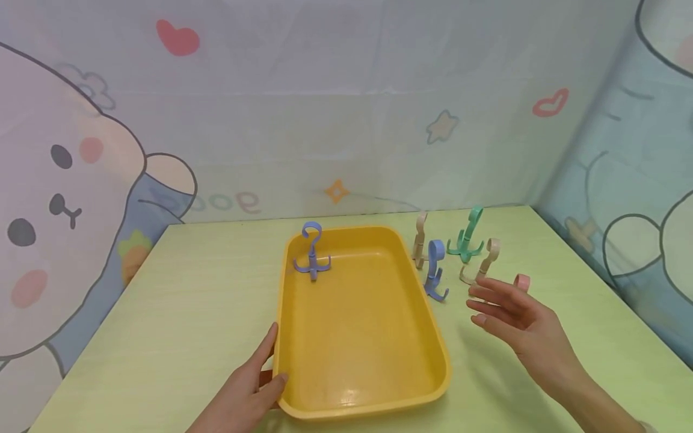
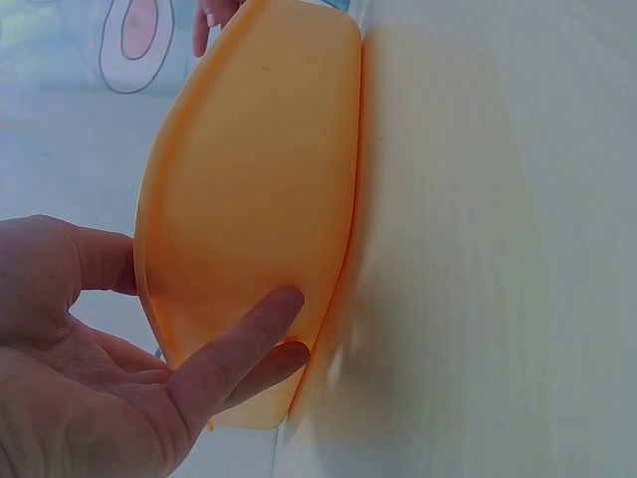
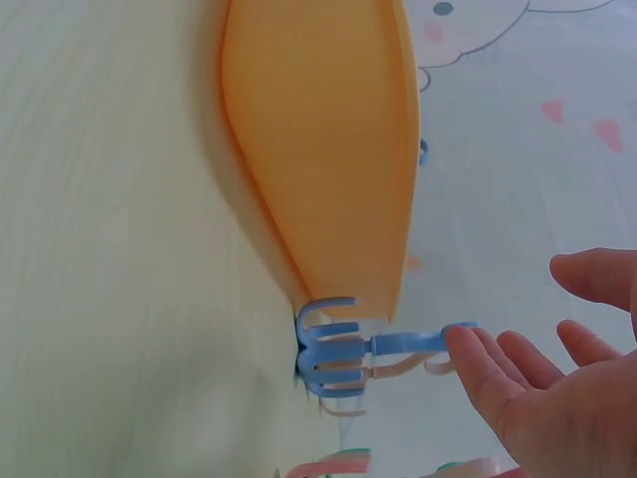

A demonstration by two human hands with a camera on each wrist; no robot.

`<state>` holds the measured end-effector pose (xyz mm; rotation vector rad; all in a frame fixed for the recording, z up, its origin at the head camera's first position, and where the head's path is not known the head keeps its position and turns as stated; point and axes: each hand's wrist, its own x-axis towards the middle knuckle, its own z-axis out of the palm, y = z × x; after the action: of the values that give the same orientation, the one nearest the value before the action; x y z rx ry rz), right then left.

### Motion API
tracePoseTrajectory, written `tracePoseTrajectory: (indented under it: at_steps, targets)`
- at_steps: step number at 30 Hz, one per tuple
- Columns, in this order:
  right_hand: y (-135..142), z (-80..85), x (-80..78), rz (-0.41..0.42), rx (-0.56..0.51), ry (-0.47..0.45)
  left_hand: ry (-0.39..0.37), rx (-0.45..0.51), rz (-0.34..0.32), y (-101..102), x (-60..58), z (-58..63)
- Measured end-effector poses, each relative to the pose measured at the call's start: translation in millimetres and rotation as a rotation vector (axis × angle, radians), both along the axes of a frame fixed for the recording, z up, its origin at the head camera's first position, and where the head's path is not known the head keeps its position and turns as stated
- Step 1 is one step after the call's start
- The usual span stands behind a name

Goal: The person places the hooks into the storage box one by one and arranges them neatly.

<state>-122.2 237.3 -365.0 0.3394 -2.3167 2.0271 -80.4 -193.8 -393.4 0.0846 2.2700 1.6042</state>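
Note:
My left hand (image 1: 246,385) grips the near left side of a yellow tray (image 1: 361,412), thumb over the rim and fingers along the outer wall (image 2: 249,199). Inside the tray, at its far left corner, a purple-blue four-prong hanging hook (image 1: 312,264) stands upright. To the right of the tray my right hand (image 1: 527,331) hovers with loosely bent fingers, holding nothing. Just beyond its fingertips are a blue prong hook (image 1: 435,270) and a beige prong hook (image 1: 487,261). A pink hook (image 1: 522,282) is mostly hidden behind that hand.
A green prong hook (image 1: 467,237) stands at the back right, with another beige hook (image 1: 419,240) close against the tray's right side. The pale green table (image 1: 178,313) meets a printed cloth backdrop (image 1: 303,120) at its far edge and both sides.

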Motion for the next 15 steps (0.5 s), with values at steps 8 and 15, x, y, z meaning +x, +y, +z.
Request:
tracePoseTrajectory:
  at_steps: [8, 15]
  targets:
    - [13, -8.4, 9.8, -0.076, -0.021, 0.027, 0.001, 0.008, -0.018, -1, 0.6, -0.5]
    - [22, -12.2, 16.6, -0.123, -0.086, 0.073, -0.004, 0.012, -0.022, -3, -1.5, -5.6]
